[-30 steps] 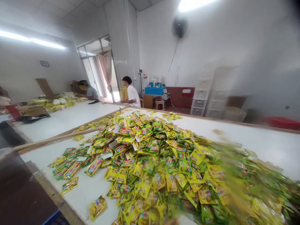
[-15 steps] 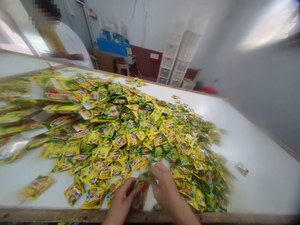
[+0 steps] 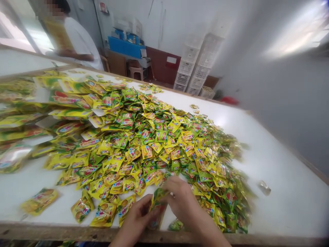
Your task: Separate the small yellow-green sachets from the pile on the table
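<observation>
A large heap of small yellow and green packets (image 3: 154,137) covers much of the white table. Near the front edge, my left hand (image 3: 138,218) is closed round the lower part of a clear bag (image 3: 157,214) with green and red print. My right hand (image 3: 181,199) has its fingers bent at the bag's top, where a green packet shows; the fingertips are partly hidden. Just right of the bag lies a green packet (image 3: 176,225). Loose yellow packets (image 3: 104,213) rest left of my left hand.
Flat yellow and green printed pouches (image 3: 69,99) are stacked at the left. The table's wooden rim (image 3: 64,233) runs along the front. Beyond the table stand a person in white (image 3: 84,41) at the back left and white crates (image 3: 187,68) against the wall.
My right hand has moved from the near edge of the heap to the bag's mouth, with a green packet now at the opening. My left hand has stayed round the bag. The view has shifted slightly.
</observation>
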`<state>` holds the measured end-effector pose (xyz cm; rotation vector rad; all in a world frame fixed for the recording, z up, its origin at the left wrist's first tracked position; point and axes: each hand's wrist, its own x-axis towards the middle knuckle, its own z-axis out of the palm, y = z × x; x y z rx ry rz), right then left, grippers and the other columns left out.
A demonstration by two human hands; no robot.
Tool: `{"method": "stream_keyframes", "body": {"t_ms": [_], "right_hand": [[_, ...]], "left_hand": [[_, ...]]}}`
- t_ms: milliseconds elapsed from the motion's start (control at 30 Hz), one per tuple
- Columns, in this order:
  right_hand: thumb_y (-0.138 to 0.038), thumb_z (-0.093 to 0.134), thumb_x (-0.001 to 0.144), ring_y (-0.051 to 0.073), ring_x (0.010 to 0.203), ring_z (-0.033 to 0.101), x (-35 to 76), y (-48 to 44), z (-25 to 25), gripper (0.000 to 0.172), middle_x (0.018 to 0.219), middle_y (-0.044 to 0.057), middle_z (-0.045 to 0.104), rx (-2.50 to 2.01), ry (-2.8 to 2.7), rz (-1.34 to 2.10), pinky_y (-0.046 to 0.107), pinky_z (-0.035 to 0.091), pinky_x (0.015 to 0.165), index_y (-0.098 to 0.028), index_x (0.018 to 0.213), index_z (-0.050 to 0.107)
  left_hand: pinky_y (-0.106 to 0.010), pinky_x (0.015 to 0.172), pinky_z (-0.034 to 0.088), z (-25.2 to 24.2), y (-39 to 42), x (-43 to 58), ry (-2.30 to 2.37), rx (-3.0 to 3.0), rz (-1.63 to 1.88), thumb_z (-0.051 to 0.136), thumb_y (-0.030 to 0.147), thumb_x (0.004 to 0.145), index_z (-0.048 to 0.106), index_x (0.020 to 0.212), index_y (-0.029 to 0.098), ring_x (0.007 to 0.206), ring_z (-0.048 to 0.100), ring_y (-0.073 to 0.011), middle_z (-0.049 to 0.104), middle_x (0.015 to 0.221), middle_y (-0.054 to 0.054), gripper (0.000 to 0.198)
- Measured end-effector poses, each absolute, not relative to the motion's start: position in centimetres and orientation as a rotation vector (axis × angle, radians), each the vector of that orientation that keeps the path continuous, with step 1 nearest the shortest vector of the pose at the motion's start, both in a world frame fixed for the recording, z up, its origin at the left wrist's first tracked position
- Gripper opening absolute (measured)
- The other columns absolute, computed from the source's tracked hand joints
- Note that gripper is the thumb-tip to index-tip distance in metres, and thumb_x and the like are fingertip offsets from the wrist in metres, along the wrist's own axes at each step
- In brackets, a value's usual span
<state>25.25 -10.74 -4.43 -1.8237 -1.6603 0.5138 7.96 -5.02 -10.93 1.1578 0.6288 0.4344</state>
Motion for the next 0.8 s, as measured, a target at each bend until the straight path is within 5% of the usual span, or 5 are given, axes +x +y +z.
{"method": "stream_keyframes", "body": {"t_ms": [200, 500, 633, 700, 800], "right_hand": [[-0.021, 0.078, 0.076, 0.017, 0.078, 0.056, 25.4, -11.0, -5.2, 0.015, 0.080, 0.001, 0.064, -1.732, -1.645, 0.510, 0.029, 0.042, 0.073, -0.021, 0.088, 0.069], [-0.036, 0.067, 0.087, 0.027, 0.122, 0.045, 24.2, -12.3, -5.6, 0.012, 0.124, 0.006, 0.059, -1.574, -1.739, 0.588, 0.044, 0.038, 0.102, -0.027, 0.086, 0.074], [-0.042, 0.058, 0.091, 0.016, 0.073, 0.061, 23.8, -13.4, -7.4, 0.025, 0.086, 0.006, 0.066, -1.600, -1.019, 0.884, 0.026, 0.050, 0.063, -0.020, 0.099, 0.067], [-0.050, 0.061, 0.086, 0.010, 0.046, 0.049, 23.4, -13.8, -8.2, 0.034, 0.059, -0.002, 0.058, -1.508, -0.702, 1.173, 0.019, 0.038, 0.043, -0.017, 0.090, 0.063], [-0.050, 0.068, 0.081, 0.006, 0.040, 0.039, 22.8, -13.9, -8.1, 0.035, 0.051, -0.007, 0.049, -1.358, -0.572, 1.366, 0.015, 0.029, 0.038, -0.017, 0.091, 0.061]], "left_hand": [[-0.022, 0.061, 0.042, -10.3, -5.0, 7.9, 0.789, 1.286, 0.494, 0.075, 0.037, 0.074, 0.070, 0.081, 0.018, 0.068, 0.054, -0.0161, 0.063, 0.070, 0.002, 0.021], [-0.033, 0.091, 0.047, -10.0, -4.9, 7.8, 0.679, 1.244, 0.452, 0.076, 0.039, 0.073, 0.073, 0.100, 0.022, 0.101, 0.063, -0.0275, 0.074, 0.102, -0.004, 0.032], [-0.036, 0.101, 0.042, -9.0, -4.8, 7.0, 0.835, 1.110, 0.396, 0.062, 0.047, 0.084, 0.075, 0.102, 0.024, 0.111, 0.059, -0.0277, 0.073, 0.111, -0.004, 0.032], [-0.037, 0.102, 0.041, -8.4, -4.7, 6.8, 0.812, 0.970, 0.364, 0.061, 0.040, 0.085, 0.074, 0.106, 0.023, 0.112, 0.059, -0.0268, 0.073, 0.113, -0.005, 0.031], [-0.033, 0.091, 0.046, -7.8, -4.5, 7.0, 0.754, 0.826, 0.303, 0.060, 0.019, 0.076, 0.073, 0.105, 0.020, 0.101, 0.063, -0.0245, 0.074, 0.102, -0.005, 0.032]]}}
